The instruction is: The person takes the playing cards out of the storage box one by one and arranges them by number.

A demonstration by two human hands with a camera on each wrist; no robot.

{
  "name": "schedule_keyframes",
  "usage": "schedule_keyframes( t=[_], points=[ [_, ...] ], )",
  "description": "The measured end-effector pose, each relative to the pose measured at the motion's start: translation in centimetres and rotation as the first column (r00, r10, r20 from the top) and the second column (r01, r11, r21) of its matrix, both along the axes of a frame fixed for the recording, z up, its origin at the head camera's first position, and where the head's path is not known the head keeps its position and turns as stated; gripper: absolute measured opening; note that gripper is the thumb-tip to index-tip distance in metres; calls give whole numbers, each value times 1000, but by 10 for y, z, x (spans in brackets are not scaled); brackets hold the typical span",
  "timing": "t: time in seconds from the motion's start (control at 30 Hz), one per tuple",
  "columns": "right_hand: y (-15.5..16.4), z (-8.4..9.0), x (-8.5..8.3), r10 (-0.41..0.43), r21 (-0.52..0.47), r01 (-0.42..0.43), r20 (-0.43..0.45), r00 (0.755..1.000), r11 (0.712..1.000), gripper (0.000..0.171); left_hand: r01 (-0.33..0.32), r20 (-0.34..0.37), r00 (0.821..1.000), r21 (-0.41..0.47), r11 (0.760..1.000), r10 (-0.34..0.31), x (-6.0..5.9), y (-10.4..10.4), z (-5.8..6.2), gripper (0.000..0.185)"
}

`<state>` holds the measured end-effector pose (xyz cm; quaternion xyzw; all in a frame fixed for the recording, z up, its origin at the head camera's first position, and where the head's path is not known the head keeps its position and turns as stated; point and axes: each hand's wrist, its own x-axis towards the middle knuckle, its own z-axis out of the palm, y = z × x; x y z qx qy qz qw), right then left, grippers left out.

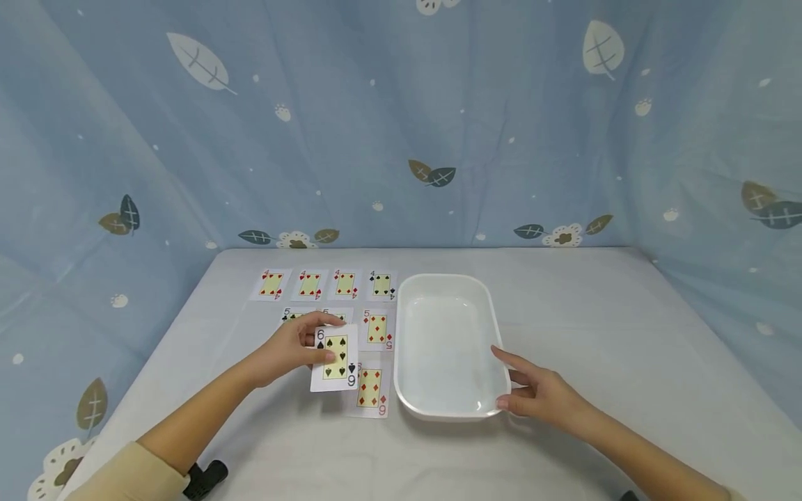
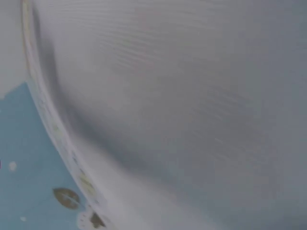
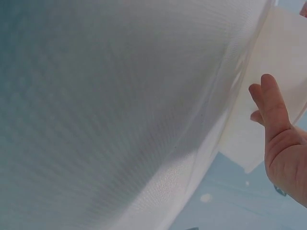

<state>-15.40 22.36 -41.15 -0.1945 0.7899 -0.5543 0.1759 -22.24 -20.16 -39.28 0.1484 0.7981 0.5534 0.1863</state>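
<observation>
In the head view my left hand [image 1: 299, 346] pinches a six of spades card [image 1: 335, 358] and holds it face up just above the table. Under and beside it lies a six of diamonds [image 1: 370, 390]. A row of fours [image 1: 326, 284] lies at the back, with fives [image 1: 378, 328] in a second row, partly hidden by my hand. My right hand [image 1: 532, 391] rests with straight fingers against the near right rim of an empty white tray [image 1: 495, 327]. The right wrist view shows those fingers [image 3: 273, 103] against the tray's wall [image 3: 283, 57]. The left wrist view shows only blurred tablecloth.
The table [image 1: 595, 320] carries a pale grey cloth, with bare surface right of the tray and along the front. A blue leaf-print curtain [image 1: 401, 118] closes off the back and both sides. A small black object [image 1: 205, 479] sits at the front left edge.
</observation>
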Motion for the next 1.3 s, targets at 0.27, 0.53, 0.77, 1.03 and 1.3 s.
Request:
schedule_keyframes(
  t=[0.27,0.53,0.77,1.03,1.3],
  points=[
    [-2,-2,-1,-15,19,15,5,1000,1000,79,-3,43,999,-37,999,4,10,-25,-9,58],
    [1,-2,1,-17,34,17,2,1000,999,78,9,18,1000,-128,992,-6,9,-28,-27,55],
    [1,-2,2,-14,23,15,-10,1000,1000,78,38,15,999,-159,987,-36,4,-25,-35,52],
    [0,1,0,-10,12,10,-5,1000,1000,78,-18,-125,992,-348,937,-28,6,-21,-38,48],
    [0,-1,1,-14,9,14,-4,1000,1000,77,-45,-221,973,-476,878,-70,9,-17,-39,48]
  ],
)
